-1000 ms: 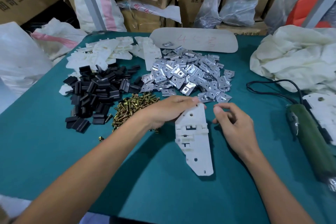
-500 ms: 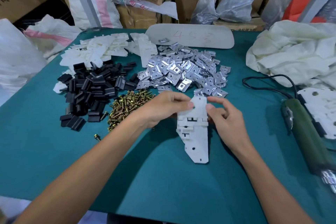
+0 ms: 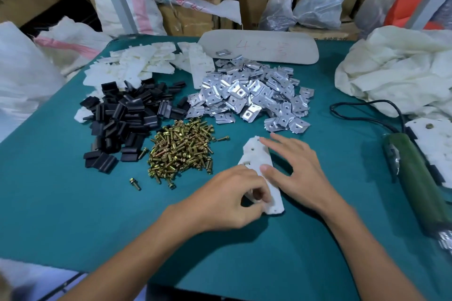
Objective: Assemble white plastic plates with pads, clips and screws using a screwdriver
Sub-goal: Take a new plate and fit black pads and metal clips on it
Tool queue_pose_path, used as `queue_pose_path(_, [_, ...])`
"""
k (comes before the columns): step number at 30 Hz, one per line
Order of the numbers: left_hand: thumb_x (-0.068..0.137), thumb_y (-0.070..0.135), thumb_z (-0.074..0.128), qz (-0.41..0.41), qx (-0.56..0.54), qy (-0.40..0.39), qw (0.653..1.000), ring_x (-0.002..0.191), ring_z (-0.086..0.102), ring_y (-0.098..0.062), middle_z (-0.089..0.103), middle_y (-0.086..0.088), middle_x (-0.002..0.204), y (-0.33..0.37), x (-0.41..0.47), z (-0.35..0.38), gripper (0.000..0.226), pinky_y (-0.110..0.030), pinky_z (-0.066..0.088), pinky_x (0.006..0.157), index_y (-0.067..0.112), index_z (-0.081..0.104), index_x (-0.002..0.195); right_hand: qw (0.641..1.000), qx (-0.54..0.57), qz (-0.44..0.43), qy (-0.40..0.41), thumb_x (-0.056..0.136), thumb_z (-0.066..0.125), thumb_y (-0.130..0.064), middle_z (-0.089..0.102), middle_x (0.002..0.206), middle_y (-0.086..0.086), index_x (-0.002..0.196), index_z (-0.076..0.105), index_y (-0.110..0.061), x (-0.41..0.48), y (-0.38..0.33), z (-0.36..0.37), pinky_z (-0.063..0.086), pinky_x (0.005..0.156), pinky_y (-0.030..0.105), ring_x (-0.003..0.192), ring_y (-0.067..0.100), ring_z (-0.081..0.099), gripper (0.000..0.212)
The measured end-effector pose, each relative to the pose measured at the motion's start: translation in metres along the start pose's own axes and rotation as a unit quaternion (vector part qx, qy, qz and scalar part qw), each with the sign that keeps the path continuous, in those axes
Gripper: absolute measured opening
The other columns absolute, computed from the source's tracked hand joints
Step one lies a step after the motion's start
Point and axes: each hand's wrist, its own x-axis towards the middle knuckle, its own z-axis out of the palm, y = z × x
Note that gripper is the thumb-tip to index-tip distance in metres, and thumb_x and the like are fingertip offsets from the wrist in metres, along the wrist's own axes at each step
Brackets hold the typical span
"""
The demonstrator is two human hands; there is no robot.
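A white plastic plate (image 3: pixel 255 155) lies on the green table in front of me, its long axis running away from me. My left hand (image 3: pixel 230 197) grips the plate's near end with curled fingers. My right hand (image 3: pixel 293 168) rests flat on the plate's right edge, fingers straight. Further back lie a heap of black pads (image 3: pixel 127 117), a pile of metal clips (image 3: pixel 254 95), brass screws (image 3: pixel 182 151) and a stack of white plates (image 3: pixel 137 63). The green electric screwdriver (image 3: pixel 415 186) lies at the right.
A loose screw (image 3: pixel 135 183) lies left of the screw pile. Finished white plates (image 3: pixel 435 149) sit beyond the screwdriver, whose black cord (image 3: pixel 367 107) loops across the table. A crumpled white sack (image 3: pixel 396 73) fills the right rear; a grey panel (image 3: pixel 259 50) lies at the back. Cartons and bags stand behind.
Both hands have drawn the white plate nearer to me and laid it down. My left hand slid from the plate's far end to its near end. My right hand flattened onto it.
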Motion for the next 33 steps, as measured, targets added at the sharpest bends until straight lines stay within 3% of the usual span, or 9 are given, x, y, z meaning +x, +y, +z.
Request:
queue_pose_path(4, [0.086,0.027,0.071,-0.069,-0.048,0.026,0.996,0.083,0.062,-0.004,0.068,0.015,0.085,-0.002,0.004,-0.019,0.002,-0.022,0.05,0.078,0.027,0.071,0.088,0.997,-0.062,-0.005,-0.044,0.082,0.045,-0.074,0.028,0.165,-0.017,0.136,0.056,-0.048,0.002,0.0,0.003,0.016,0.116,0.036,0.15,0.012,0.022,0.061])
queue_pose_path(7, [0.092,0.024,0.068,-0.099,-0.022,0.117,0.988,0.091,0.062,0.0,0.069,0.019,0.089,-0.024,0.013,-0.047,0.003,-0.017,0.047,0.084,0.026,0.071,0.09,0.998,-0.048,0.005,-0.045,0.077,0.05,-0.071,0.035,0.157,-0.022,0.127,0.056,-0.046,0.001,0.001,0.002,0.015,0.112,0.03,0.148,0.011,0.026,0.056])
queue_pose_path(10, [0.096,0.019,0.063,-0.157,0.081,0.194,0.965,0.095,0.06,-0.002,0.068,0.017,0.101,-0.062,0.021,-0.091,0.013,-0.027,0.049,0.094,0.026,0.071,0.104,0.998,-0.038,0.009,-0.045,0.074,0.051,-0.065,0.043,0.155,-0.018,0.126,0.058,-0.045,0.001,-0.002,0.0,0.015,0.109,0.027,0.145,0.01,0.031,0.056])
queue_pose_path(12, [0.097,0.009,0.058,-0.214,0.183,0.175,0.943,0.111,0.057,-0.015,0.065,0.004,0.12,-0.092,0.026,-0.12,0.027,-0.04,0.047,0.103,0.021,0.068,0.119,0.999,-0.025,0.015,-0.041,0.071,0.05,-0.06,0.046,0.152,-0.019,0.124,0.058,-0.045,0.002,-0.004,-0.002,0.017,0.107,0.027,0.141,0.008,0.034,0.056])
queue_pose_path(14, [0.097,0.004,0.053,-0.272,0.275,0.101,0.917,0.131,0.045,-0.029,0.052,-0.008,0.142,-0.12,0.029,-0.143,0.042,-0.049,0.039,0.111,0.02,0.059,0.135,0.999,-0.013,0.018,-0.037,0.069,0.049,-0.057,0.047,0.146,-0.021,0.125,0.057,-0.045,0.002,-0.006,-0.004,0.018,0.107,0.028,0.136,0.003,0.034,0.058])
queue_pose_path(18, [0.098,0.019,0.057,-0.314,0.369,-0.045,0.874,0.135,0.031,-0.038,0.039,-0.013,0.147,-0.153,0.03,-0.158,0.051,-0.051,0.028,0.109,0.027,0.046,0.146,0.999,0.001,0.018,-0.03,0.068,0.047,-0.054,0.046,0.136,-0.029,0.127,0.057,-0.043,0.001,-0.006,-0.007,0.018,0.104,0.025,0.127,-0.007,0.032,0.06])
queue_pose_path(22, [0.094,0.034,0.068,-0.279,0.403,-0.024,0.871,0.126,0.04,-0.036,0.049,-0.012,0.133,-0.161,0.03,-0.158,0.048,-0.048,0.033,0.103,0.031,0.052,0.139,0.999,0.002,0.017,-0.028,0.07,0.047,-0.054,0.048,0.13,-0.033,0.127,0.058,-0.04,0.002,-0.006,-0.007,0.017,0.101,0.016,0.121,-0.012,0.032,0.06])
queue_pose_path(28, [0.093,0.053,0.061,-0.244,0.41,-0.012,0.879,0.114,0.049,-0.032,0.053,-0.007,0.114,-0.159,0.032,-0.162,0.03,-0.045,0.033,0.1,0.029,0.052,0.109,0.999,0.003,0.027,-0.037,0.072,0.05,-0.052,0.056,0.128,-0.027,0.123,0.057,-0.043,0.002,-0.005,-0.006,0.02,0.102,0.023,0.124,-0.004,0.037,0.052])
queue_pose_path(33, [0.101,0.05,0.048,-0.262,0.417,0.025,0.87,0.114,0.047,-0.033,0.051,-0.01,0.12,-0.137,0.032,-0.162,0.03,-0.046,0.034,0.1,0.026,0.053,0.117,0.996,0.075,0.046,0.01,0.084,0.067,-0.042,0.055,0.126,-0.032,0.123,0.056,-0.048,-0.001,-0.005,-0.006,0.031,0.107,0.027,0.128,0.001,0.044,0.041])
